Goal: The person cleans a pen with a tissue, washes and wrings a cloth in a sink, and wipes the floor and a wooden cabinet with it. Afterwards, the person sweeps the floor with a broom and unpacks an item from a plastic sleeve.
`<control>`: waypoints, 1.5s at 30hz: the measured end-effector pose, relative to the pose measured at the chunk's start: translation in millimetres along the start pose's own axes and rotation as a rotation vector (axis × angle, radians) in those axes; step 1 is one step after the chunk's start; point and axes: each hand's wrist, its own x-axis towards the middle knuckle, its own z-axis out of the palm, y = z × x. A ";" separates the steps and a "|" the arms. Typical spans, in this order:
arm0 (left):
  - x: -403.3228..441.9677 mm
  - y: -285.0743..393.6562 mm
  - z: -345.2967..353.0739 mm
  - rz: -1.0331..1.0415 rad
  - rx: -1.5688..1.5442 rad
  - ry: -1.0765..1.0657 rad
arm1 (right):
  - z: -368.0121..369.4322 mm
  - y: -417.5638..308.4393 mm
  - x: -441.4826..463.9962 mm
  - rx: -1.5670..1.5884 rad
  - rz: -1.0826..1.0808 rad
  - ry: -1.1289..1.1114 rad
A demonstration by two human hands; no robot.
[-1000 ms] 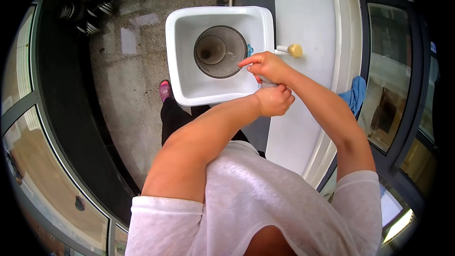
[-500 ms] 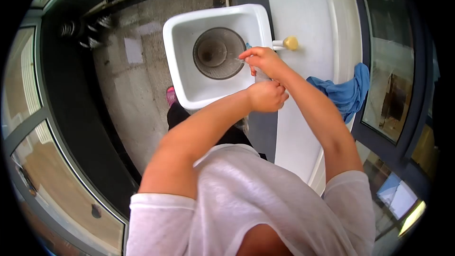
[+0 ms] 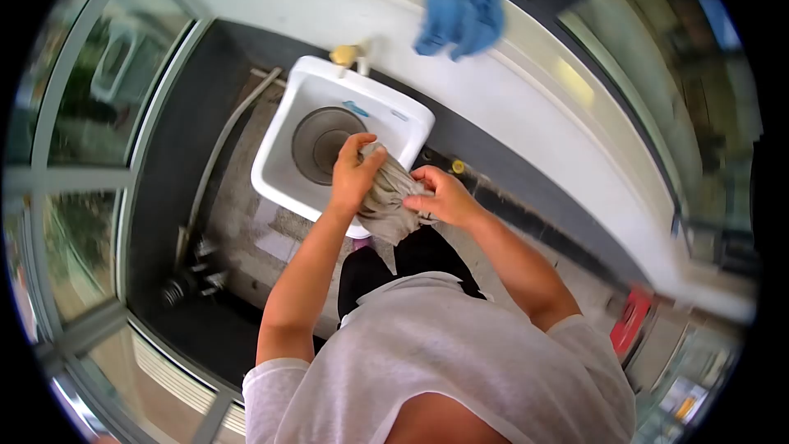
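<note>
At one white sink (image 3: 393, 101): two hands (image 3: 353, 177) (image 3: 452, 199) gripping one beige cloth (image 3: 386, 196).

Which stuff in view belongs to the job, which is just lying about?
Job, apparently:
beige cloth, held by left hand and right hand
white sink, likely
round tub inside it, likely

Lying about, apparently:
blue cloth
long pipe
red object, too blurred to name

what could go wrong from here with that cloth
The beige cloth is bunched between the left hand and right hand, so a fold might slip loose. Its lower edge hangs near the dark trousers; if it is wet, which I can't tell, it could drip on them.
</note>
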 end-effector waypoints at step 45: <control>-628.7 -44.6 884.5 -1.103 0.351 -2.388 | -163.1 316.1 -900.8 0.599 0.039 2.262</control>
